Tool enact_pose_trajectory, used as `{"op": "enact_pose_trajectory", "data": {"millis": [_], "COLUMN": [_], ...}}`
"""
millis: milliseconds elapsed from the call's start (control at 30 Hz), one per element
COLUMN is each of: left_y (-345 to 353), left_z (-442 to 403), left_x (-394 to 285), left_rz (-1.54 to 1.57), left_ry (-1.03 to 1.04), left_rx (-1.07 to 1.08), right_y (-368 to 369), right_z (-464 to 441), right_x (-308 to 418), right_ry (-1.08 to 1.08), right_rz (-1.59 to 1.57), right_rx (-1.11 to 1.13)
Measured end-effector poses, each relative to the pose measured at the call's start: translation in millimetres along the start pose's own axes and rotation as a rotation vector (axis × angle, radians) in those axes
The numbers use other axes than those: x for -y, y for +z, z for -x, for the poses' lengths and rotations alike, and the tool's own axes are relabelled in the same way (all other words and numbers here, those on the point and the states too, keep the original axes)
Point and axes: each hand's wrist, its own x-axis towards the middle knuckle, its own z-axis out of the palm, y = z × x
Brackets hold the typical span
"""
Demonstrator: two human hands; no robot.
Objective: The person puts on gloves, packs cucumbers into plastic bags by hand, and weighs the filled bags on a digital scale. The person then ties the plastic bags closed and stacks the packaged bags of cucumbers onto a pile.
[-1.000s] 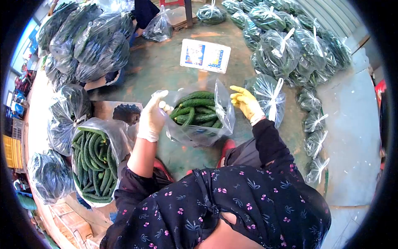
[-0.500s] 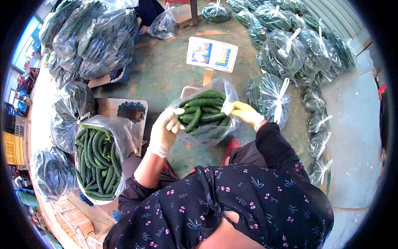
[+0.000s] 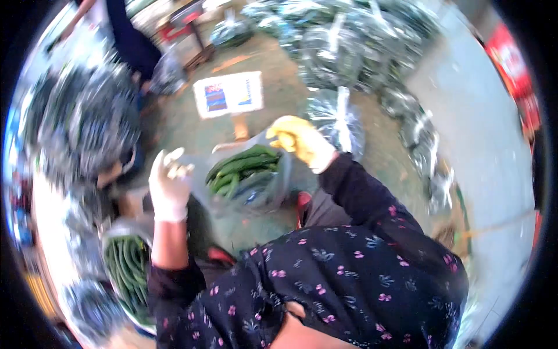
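A clear plastic bag (image 3: 281, 183) stands in front of me with its mouth spread wide, holding several dark green, bumpy cucumbers (image 3: 244, 168). At the bag's left rim is my left hand (image 3: 170, 185) in a whitish glove, fingers curled in on the stretched film. My right hand (image 3: 299, 141), in a yellowish glove, pinches the far right rim. Just beyond the bag is a scale display (image 3: 229, 95) on a short post, its red digits blurred. A pale platform edge shows behind the bag; the bag hides the rest.
Another open bag of cucumbers (image 3: 125, 267) stands at my left. Filled bags (image 3: 87, 116) are piled at the far left, and more tied bags (image 3: 354, 52) along the right. A person in dark clothing (image 3: 131, 41) is at the upper left. A pale wall or panel (image 3: 465, 110) runs along the right.
My view has swung, so the scene sits further left and is blurred. My hands are slightly further apart, and the bag's left side is drawn out toward my left hand.
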Motion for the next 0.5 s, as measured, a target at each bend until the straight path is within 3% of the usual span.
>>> {"op": "enact_pose_trajectory", "data": {"millis": [33, 67, 133, 267, 300, 367, 400, 433, 500], "left_y": [-4, -2, -22, 4, 14, 17, 13, 23, 28], "left_z": [-10, -11, -16, 7, 23, 51, 63, 83, 95], "left_x": [-11, -24, -21, -37, -29, -6, 3, 6, 16], "left_rz": [0.636, 0.680, 0.919, 0.765, 0.393, 0.469, 0.903, 0.428, -0.048], "left_ry": [-0.346, -0.394, -0.374, -0.439, -0.298, -0.335, -0.514, -0.364, -0.201], "left_rx": [-0.131, -0.179, 0.112, -0.316, -0.309, -0.026, 0.263, 0.328, 0.378], "right_y": [1, 0, 18, 23, 18, 19, 26, 25, 34], "right_z": [-1, 0, 9, 14, 17, 33, 46, 55, 74], "right_x": [5, 10, 25, 13, 2, -21, -32, -49, -70], "right_ry": [-0.043, -0.078, -0.128, -0.070, -0.027, 0.102, 0.170, 0.288, 0.379], "right_rz": [0.043, 0.090, 0.072, 0.134, 0.130, 0.156, 0.295, 0.324, 0.392], "right_rx": [0.002, 0.008, -0.022, 0.043, 0.067, 0.076, 0.072, 0.152, 0.284]}}
